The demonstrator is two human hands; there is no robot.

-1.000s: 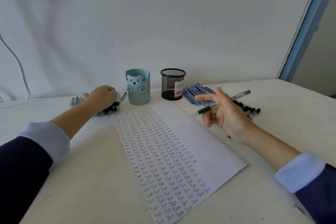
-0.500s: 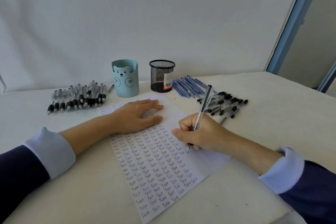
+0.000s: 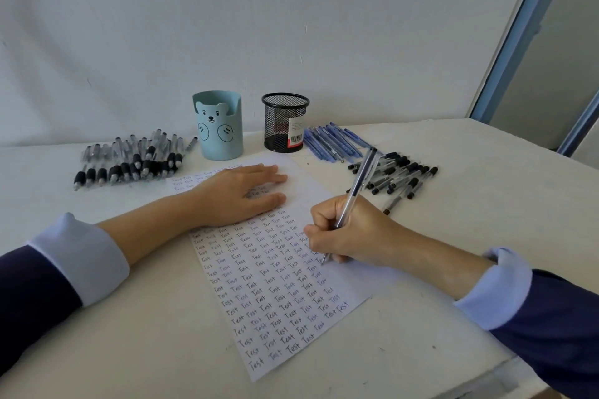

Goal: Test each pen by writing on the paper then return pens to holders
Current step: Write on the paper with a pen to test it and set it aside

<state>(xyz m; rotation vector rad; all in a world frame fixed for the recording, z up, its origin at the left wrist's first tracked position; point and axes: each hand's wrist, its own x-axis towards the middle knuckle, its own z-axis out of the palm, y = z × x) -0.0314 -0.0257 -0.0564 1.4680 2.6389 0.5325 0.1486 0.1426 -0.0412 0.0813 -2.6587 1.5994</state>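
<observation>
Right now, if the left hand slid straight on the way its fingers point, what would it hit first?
Probably the loose black-capped pens, past the paper's bare corner. The left hand lies flat, fingers pointing right; depth is hard to judge.

Two holders (image 3: 252, 125) stand behind the paper (image 3: 275, 285), with pen piles (image 3: 129, 162) lying left and right.
</observation>
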